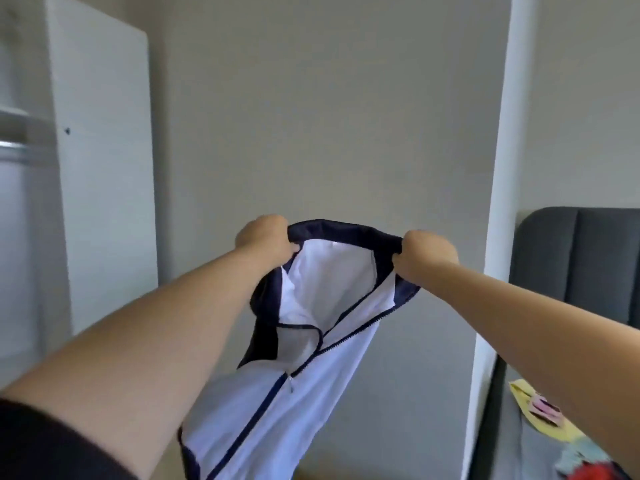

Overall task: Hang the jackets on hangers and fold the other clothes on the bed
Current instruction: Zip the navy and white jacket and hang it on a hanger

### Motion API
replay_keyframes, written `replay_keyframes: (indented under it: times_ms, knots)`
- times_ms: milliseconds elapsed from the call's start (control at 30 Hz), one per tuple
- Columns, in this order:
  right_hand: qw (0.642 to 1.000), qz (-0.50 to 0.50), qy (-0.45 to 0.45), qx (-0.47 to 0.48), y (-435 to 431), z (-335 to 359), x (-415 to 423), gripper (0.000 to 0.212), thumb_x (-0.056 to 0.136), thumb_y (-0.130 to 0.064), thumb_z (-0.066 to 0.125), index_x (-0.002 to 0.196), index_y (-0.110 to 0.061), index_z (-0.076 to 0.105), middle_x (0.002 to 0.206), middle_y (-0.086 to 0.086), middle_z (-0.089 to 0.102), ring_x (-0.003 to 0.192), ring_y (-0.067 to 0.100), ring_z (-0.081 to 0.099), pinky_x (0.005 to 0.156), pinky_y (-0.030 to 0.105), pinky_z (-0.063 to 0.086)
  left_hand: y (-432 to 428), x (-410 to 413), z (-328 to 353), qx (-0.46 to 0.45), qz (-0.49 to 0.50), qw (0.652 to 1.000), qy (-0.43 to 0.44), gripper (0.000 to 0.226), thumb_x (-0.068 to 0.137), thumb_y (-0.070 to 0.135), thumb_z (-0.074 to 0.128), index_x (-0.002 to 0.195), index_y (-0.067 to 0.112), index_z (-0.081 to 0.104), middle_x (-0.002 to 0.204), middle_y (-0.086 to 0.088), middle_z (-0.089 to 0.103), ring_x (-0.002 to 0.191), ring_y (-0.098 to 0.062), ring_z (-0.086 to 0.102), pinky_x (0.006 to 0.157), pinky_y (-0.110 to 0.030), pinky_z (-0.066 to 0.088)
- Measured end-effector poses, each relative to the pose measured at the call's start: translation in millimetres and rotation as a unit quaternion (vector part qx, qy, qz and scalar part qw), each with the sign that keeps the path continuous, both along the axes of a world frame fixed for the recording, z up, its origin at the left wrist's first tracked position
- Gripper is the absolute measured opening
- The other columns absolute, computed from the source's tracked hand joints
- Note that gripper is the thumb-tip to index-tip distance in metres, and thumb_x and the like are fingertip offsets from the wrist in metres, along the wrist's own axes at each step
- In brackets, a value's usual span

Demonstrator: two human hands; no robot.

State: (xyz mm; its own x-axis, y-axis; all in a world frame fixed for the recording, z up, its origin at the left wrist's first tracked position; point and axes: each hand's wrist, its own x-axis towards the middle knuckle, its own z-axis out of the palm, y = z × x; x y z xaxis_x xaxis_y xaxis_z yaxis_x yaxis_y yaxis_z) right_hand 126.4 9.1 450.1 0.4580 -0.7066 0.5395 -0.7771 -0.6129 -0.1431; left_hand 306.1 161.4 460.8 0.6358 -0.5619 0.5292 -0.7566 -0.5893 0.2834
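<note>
The task looks to be at an early or middle stage. One jacket (329, 271), navy outside and white inside, hangs in mid-air at the centre of the frame. The left hand (265, 239) and the right hand (427, 256) hold it spread by the top edge, fingers clenched around the navy rim on either side. Its zip is partly open and the body hangs toward the bottom edge. No hanger is in view, so the hanging step is not yet done.

At lower right, a yellow garment (550, 424) and other bright clothes lie loose on the bed (502, 445) (unfolded, as far as can be seen), so folding probably remains too.

For room, the wardrobe (104, 168) stands open at the left, with a rail (14, 148) at the far left edge. A bare wall lies behind the jacket. The white upright (498, 202) and the dark headboard (581, 258) close off the right side near the right forearm.
</note>
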Motion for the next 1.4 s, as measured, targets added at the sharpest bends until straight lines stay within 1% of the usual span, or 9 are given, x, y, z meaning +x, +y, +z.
replay_keyframes:
  times_ms: [167, 367, 467, 700, 867, 1000, 1133, 1267, 1400]
  knots:
    - [0.997, 0.041, -0.050, -0.051, -2.0, -14.6, 14.2, 0.019, 0.088, -0.015, 0.046, 0.069, -0.016, 0.041, 0.060, 0.002, 0.043, 0.055, 0.024, 0.043, 0.047, 0.026, 0.030, 27.9, 23.5, -3.2, 0.013, 0.117, 0.992, -0.040, 0.021, 0.088, 0.020, 0.052, 0.068, 0.016, 0.049, 0.076, -0.001, 0.054, 0.071, -0.025, 0.052, 0.060, -0.026, 0.038]
    - [0.991, 0.073, -0.107, 0.030, 8.5, -14.0, 22.4, 0.022, 0.085, -0.011, 0.046, 0.105, -0.009, 0.055, 0.090, 0.012, 0.061, 0.081, 0.033, 0.056, 0.064, 0.033, 0.044, 26.7, 12.9, -22.2, 0.046, 0.066, 0.987, 0.136, 0.020, 0.078, 0.003, 0.041, 0.082, 0.007, 0.060, 0.073, -0.011, 0.061, 0.071, -0.027, 0.062, 0.065, -0.028, 0.048]
    - [0.986, 0.059, -0.068, 0.141, 12.9, -11.4, 18.8, 0.015, 0.089, -0.008, 0.042, 0.088, -0.003, 0.057, 0.078, 0.017, 0.058, 0.065, 0.030, 0.053, 0.056, 0.030, 0.042, 23.4, 11.9, -22.4, 0.013, 0.041, 0.965, 0.257, 0.020, 0.087, 0.003, 0.033, 0.078, 0.006, 0.050, 0.056, -0.009, 0.053, 0.040, -0.018, 0.047, 0.042, -0.019, 0.035]
    - [0.853, 0.100, -0.261, 0.441, -0.6, -12.3, 0.0, 0.026, 0.094, -0.006, 0.044, 0.068, -0.004, 0.047, 0.049, 0.008, 0.050, 0.035, 0.020, 0.048, 0.034, 0.021, 0.042, 12.0, 8.3, -23.5, -0.017, -0.020, 0.945, 0.325, 0.021, 0.093, 0.003, 0.035, 0.077, 0.005, 0.048, 0.062, -0.009, 0.057, 0.028, -0.009, 0.051, 0.035, -0.015, 0.039]
    - [0.773, 0.204, -0.231, 0.555, -5.4, -19.5, -10.8, 0.008, 0.091, 0.003, 0.055, 0.096, 0.006, 0.059, 0.071, 0.016, 0.071, 0.060, 0.021, 0.070, 0.059, 0.030, 0.059, 11.3, 13.8, -20.7, -0.035, -0.031, 0.951, 0.306, 0.016, 0.093, 0.001, 0.038, 0.088, 0.002, 0.054, 0.073, -0.012, 0.062, 0.047, -0.015, 0.058, 0.048, -0.021, 0.048]
    - [0.858, 0.181, -0.183, 0.444, -10.6, -34.9, -10.0, 0.014, 0.080, 0.013, 0.065, 0.093, 0.011, 0.063, 0.069, 0.016, 0.070, 0.055, 0.019, 0.068, 0.058, 0.030, 0.060, 20.3, 18.1, -26.4, 0.009, -0.080, 0.942, 0.325, 0.004, 0.082, -0.001, 0.065, 0.084, -0.003, 0.062, 0.080, -0.016, 0.071, 0.067, -0.021, 0.071, 0.067, -0.026, 0.059]
    - [0.992, 0.059, 0.006, 0.110, -10.2, -50.0, -6.7, 0.023, 0.081, -0.021, 0.069, 0.063, -0.012, 0.058, 0.057, 0.002, 0.059, 0.052, 0.020, 0.054, 0.047, 0.024, 0.040, 19.4, 17.0, -40.7, 0.185, -0.153, 0.939, 0.248, 0.027, 0.076, 0.008, 0.077, 0.101, 0.000, 0.070, 0.089, -0.008, 0.070, 0.075, -0.015, 0.066, 0.071, -0.019, 0.056]
    - [0.995, 0.071, 0.043, -0.052, -7.1, -67.6, 2.6, 0.018, 0.085, -0.024, 0.059, 0.077, -0.008, 0.057, 0.084, 0.006, 0.049, 0.083, 0.027, 0.050, 0.059, 0.027, 0.034, 10.6, 9.1, -54.3, 0.367, -0.118, 0.923, -0.002, 0.041, 0.071, 0.016, 0.081, 0.109, 0.009, 0.067, 0.101, -0.007, 0.067, 0.085, -0.020, 0.059, 0.074, -0.028, 0.048]
    - [0.995, 0.094, 0.012, -0.006, -7.2, -68.9, 11.9, 0.017, 0.085, -0.014, 0.050, 0.071, -0.006, 0.047, 0.074, 0.006, 0.048, 0.071, 0.027, 0.048, 0.055, 0.028, 0.035, 2.2, 4.2, -51.4, 0.417, -0.113, 0.902, -0.016, 0.047, 0.072, 0.008, 0.079, 0.116, 0.013, 0.063, 0.106, -0.003, 0.064, 0.102, -0.025, 0.059, 0.088, -0.034, 0.049]
